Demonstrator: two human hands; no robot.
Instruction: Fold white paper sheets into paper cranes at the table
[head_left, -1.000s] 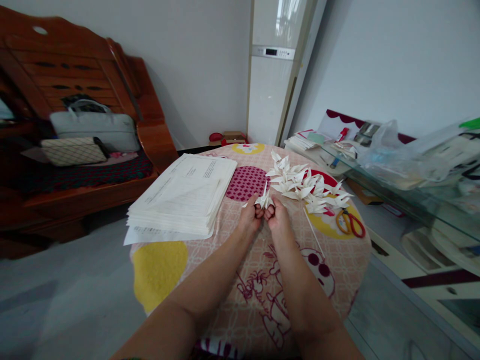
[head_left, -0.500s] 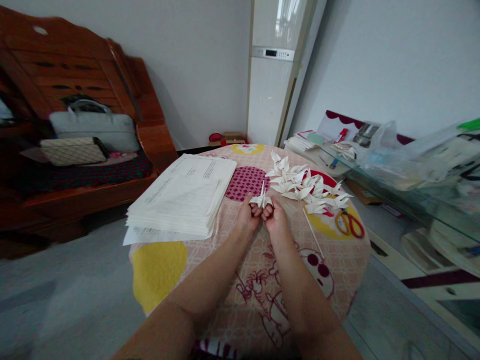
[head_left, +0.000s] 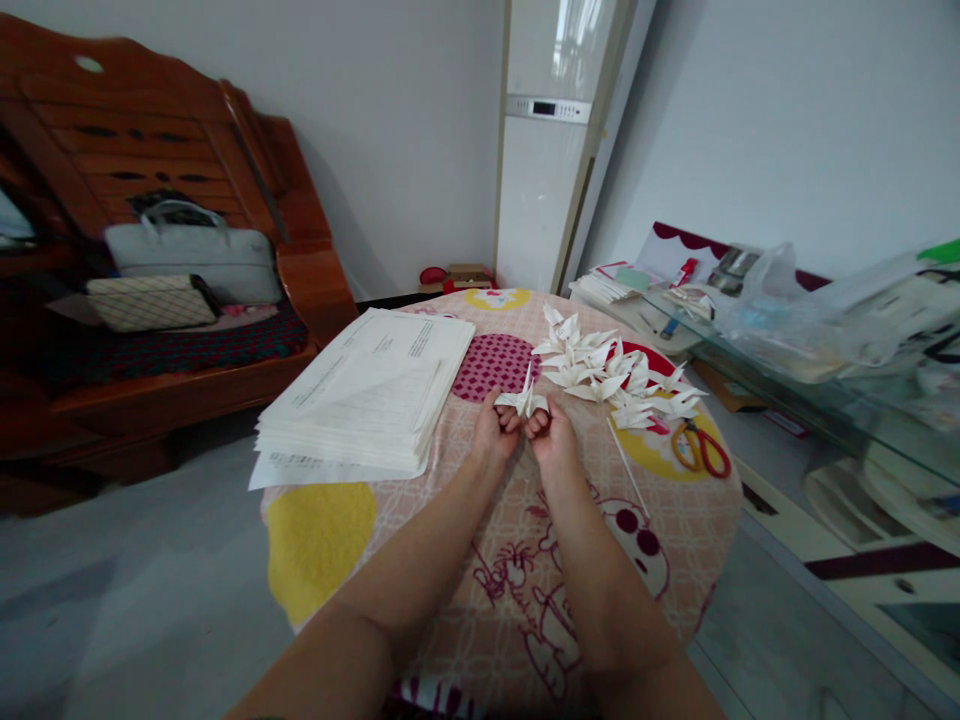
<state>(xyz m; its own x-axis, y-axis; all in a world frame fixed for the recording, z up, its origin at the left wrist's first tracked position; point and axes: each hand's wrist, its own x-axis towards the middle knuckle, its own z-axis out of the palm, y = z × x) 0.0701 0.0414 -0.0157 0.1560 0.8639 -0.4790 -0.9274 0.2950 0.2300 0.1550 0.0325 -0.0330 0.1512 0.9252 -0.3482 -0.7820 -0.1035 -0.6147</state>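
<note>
A white paper crane (head_left: 524,401) is held up between my two hands over the round table, its pointed tip standing upward. My left hand (head_left: 496,432) is closed on its left wing, fingers curled under. On the other side my right hand (head_left: 550,434) pinches the right wing in the same way. Just beyond my right hand lies a cluster of folded white paper cranes (head_left: 600,365). To the left of my left hand rests a thick stack of printed paper sheets (head_left: 375,390).
Scissors (head_left: 700,447) with orange and red handles lie near the table's right edge. A thin white stick (head_left: 628,468) lies beside my right forearm. A patterned cloth (head_left: 427,560) covers the table. Right of it stands a cluttered glass shelf (head_left: 825,400); a wooden bench (head_left: 165,380) is at left.
The paper crane's left wing looks spread a little wider, with my left hand shifted slightly outward. Both hands keep their hold, and the view has shifted slightly.
</note>
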